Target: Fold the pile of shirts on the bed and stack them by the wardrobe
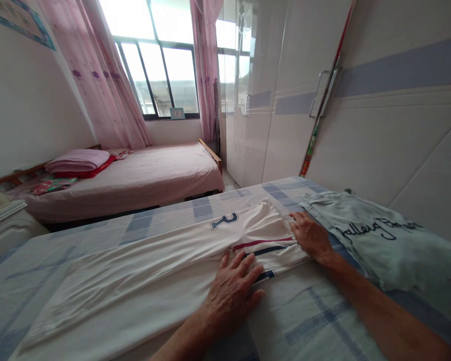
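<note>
A white garment with a dark letter R and red and navy stripes (143, 265) lies stretched lengthwise on the bed, its fabric folded over in a long strip. My left hand (233, 283) rests palm down on it near the stripes, fingers spread. At the striped part's right end, my right hand (311, 235) touches the cloth with its fingers loosely extended. Just right of that hand lies a pale green garment with dark script lettering (383, 240), partly behind my right forearm.
Beneath the clothes is a blue-and-white checked bedsheet (139, 225). Across the room stands a pink-covered bed (165, 170) with folded bedding (78, 160). A white wardrobe (270, 110) rises along the right, and a white cabinet (11, 225) sits at left.
</note>
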A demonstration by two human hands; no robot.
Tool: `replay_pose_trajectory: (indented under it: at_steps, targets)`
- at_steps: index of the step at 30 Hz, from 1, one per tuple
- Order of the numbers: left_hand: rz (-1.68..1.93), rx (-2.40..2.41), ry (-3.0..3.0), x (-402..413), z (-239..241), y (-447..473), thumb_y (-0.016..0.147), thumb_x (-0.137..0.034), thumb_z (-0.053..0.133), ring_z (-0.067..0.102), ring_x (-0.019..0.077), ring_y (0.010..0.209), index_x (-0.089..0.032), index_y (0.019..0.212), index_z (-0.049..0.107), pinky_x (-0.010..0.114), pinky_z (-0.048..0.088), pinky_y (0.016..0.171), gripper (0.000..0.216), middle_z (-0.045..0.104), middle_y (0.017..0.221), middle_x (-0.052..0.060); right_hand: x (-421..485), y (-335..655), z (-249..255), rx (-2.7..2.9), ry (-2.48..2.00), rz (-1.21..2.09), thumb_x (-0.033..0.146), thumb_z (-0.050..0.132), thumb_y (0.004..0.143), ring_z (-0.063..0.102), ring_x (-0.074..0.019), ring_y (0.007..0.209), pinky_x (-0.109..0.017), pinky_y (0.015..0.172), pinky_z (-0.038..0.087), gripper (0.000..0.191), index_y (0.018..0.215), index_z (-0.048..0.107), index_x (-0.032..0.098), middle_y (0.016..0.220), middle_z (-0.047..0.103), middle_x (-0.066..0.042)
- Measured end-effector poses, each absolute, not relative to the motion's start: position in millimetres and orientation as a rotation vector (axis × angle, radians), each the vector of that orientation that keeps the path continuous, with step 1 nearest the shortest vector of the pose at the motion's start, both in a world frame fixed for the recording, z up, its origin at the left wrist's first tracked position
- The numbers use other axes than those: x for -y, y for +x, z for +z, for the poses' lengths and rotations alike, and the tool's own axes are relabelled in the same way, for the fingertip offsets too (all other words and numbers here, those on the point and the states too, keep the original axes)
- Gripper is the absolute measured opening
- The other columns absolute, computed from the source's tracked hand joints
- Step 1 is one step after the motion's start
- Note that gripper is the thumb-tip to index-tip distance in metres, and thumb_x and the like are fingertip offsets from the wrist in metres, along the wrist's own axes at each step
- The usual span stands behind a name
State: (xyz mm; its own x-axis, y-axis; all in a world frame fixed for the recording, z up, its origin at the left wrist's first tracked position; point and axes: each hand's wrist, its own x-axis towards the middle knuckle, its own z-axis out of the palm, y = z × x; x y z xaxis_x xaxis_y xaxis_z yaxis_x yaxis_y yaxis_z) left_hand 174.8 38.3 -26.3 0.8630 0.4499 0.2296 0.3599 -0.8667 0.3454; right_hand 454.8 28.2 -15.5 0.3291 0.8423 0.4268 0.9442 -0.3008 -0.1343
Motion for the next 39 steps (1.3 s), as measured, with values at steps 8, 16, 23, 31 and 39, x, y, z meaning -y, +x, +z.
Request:
replay_pose_trajectory:
  at_steps: [8, 16, 23, 31, 39]
  targets:
    - [0.677, -1.108, 2.752, -83.1, 17.6, 144.2, 0.094, -0.031, 0.037, 0.053, 0.0234, 0.121, -0.024, 0.121, 0.060, 0.049, 0.034, 0.108, 0.036, 0.059, 0.131, 0.007, -80.3, 457.1, 9.9, 1.651, -2.121, -0.145, 0.028, 0.036, 0.091, 0.050, -0.0216, 0.120, -0.034, 0.102, 0.037, 0.039, 0.122, 0.057, 0.018, 0.130, 0.056, -0.009]
    - [0.225, -1.631, 2.657, -143.3, -20.4, 94.9, 0.093, -0.045, 0.030, 0.030, 0.0346, 0.138, -0.021, 0.138, 0.047, 0.059, 0.027, 0.107, 0.053, 0.037, 0.149, 0.010, -159.9, 482.1, -5.5, 1.490, -2.298, 0.002, 0.032, 0.044, 0.088, 0.050, -0.0248, 0.120, -0.039, 0.095, 0.043, 0.036, 0.116, 0.065, 0.023, 0.129, 0.058, -0.007]
    - [0.166, -1.679, 2.627, -138.8, -25.3, 98.5, 0.090, -0.056, 0.031, 0.024, 0.0321, 0.141, -0.023, 0.142, 0.040, 0.057, 0.019, 0.111, 0.062, 0.030, 0.153, 0.008, -164.4, 484.1, -4.9, 1.346, -2.456, 0.007, 0.031, 0.041, 0.088, 0.060, -0.0292, 0.107, -0.041, 0.084, 0.048, 0.037, 0.108, 0.067, 0.014, 0.115, 0.064, -0.017]
    - [0.142, -1.670, 2.598, -139.5, -21.8, 98.2, 0.091, -0.055, 0.028, 0.023, 0.0298, 0.142, -0.026, 0.141, 0.039, 0.056, 0.020, 0.111, 0.059, 0.030, 0.153, 0.007, -79.1, 408.2, -12.5, 2.018, -1.992, -0.225, 0.044, 0.032, 0.094, 0.026, -0.0267, 0.140, -0.046, 0.110, 0.025, 0.052, 0.139, 0.046, 0.021, 0.150, 0.037, -0.008]
    - [0.056, -1.979, 2.450, -131.1, -11.1, -21.0, 0.092, -0.037, 0.027, 0.036, 0.0302, 0.136, -0.020, 0.134, 0.049, 0.056, 0.031, 0.104, 0.050, 0.042, 0.146, 0.013, -49.5, 398.4, -45.8, 2.137, -2.056, -0.199, 0.045, 0.028, 0.095, 0.030, -0.0258, 0.138, -0.049, 0.110, 0.024, 0.053, 0.139, 0.047, 0.021, 0.148, 0.039, -0.009]
